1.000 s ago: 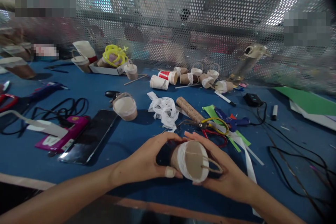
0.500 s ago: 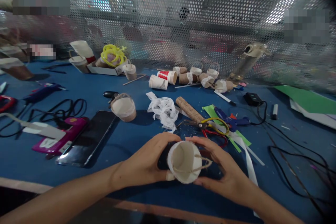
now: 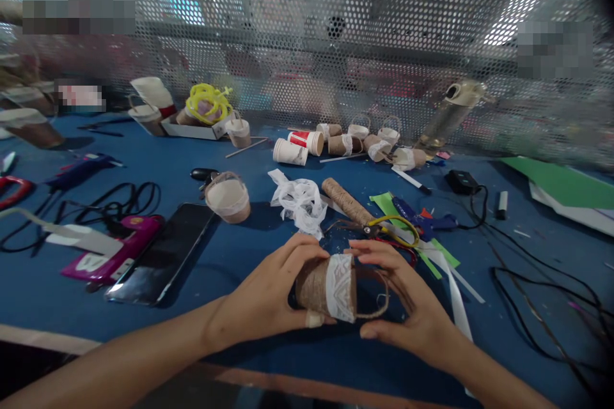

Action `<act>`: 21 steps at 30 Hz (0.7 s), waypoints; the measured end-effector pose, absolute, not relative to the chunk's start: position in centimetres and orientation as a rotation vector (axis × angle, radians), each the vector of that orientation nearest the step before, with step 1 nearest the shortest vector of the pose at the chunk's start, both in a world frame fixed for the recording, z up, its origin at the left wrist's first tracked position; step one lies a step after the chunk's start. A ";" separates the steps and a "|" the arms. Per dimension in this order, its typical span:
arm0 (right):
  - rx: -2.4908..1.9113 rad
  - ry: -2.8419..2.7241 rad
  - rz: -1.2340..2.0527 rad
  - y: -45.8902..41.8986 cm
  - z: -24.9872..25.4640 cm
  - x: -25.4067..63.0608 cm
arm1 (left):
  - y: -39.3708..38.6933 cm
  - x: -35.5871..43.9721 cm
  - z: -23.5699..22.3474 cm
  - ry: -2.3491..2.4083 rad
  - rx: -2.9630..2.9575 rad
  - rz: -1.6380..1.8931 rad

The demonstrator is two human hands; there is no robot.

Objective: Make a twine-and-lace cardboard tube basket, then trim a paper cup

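Observation:
A small twine-wrapped cup basket [image 3: 314,284] with a white lace band and a twine handle lies on its side, its rim facing right. My left hand [image 3: 278,284] grips it around the base, fingers over the top and taped thumb beneath. Around the handle end, my right hand [image 3: 403,297] is spread with thumb and fingers apart, nothing between them. Beyond the hands lie a bunch of white lace [image 3: 300,204], a roll of twine [image 3: 348,201] and scissors [image 3: 393,230] with yellow and red handles.
Left of my hands are a black phone [image 3: 160,255], a purple glue gun [image 3: 115,252] and another cup basket [image 3: 228,198]. A blue glue gun [image 3: 425,220] lies to the right with its cable. Paper cups [image 3: 290,152] and finished baskets stand by the perforated metal panel [image 3: 288,45].
The cup basket has turned from its open mouth facing me to lying sideways, with its lace band and wrapped side showing. My right hand has loosened from its rim.

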State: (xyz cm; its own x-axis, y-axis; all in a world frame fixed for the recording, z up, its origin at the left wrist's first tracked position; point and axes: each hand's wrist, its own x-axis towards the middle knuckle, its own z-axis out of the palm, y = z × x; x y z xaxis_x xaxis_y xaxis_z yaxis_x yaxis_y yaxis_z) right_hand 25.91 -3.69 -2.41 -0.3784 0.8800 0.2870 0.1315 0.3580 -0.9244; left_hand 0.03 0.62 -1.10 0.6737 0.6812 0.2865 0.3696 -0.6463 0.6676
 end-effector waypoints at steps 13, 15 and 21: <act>-0.813 -1.912 0.858 -3.9 -1.7 26.5 | 0.8 0.0 -1.7 0.846 2.038 0.648; -0.824 -1.950 0.792 -3.9 -1.7 26.5 | 0.9 0.0 -1.7 0.859 2.070 0.625; -0.897 -1.841 0.678 -4.0 -1.7 26.2 | 1.1 0.1 -1.2 0.812 2.080 0.629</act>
State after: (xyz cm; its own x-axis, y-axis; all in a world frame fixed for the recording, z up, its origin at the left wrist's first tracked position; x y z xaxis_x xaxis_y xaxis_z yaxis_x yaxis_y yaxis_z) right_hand 26.21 -4.01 -1.66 -0.2844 0.8130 0.5081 0.2896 0.5781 -0.7629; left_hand 0.11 1.10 -1.20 0.6703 0.7264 0.1521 0.3290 -0.4746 0.8164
